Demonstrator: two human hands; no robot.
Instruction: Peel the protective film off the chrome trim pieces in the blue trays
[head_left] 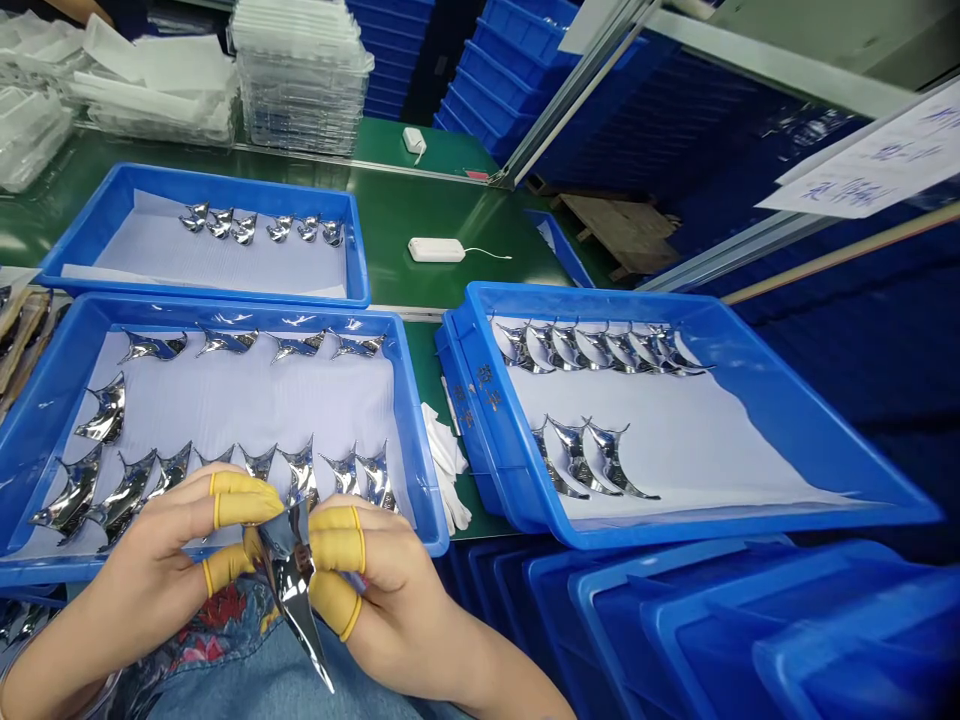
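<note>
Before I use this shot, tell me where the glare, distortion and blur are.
Head view: overhead light glares across the green workbench and glints off the chrome pieces in the near tray; the wide lens bends the rim of the right blue tray; the held chrome piece between the left hand and right hand shows no clear blur.

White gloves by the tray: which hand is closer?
Right hand is nearer, just below and left of the white gloves. Left hand is farther left, past the shiny piece.
</note>
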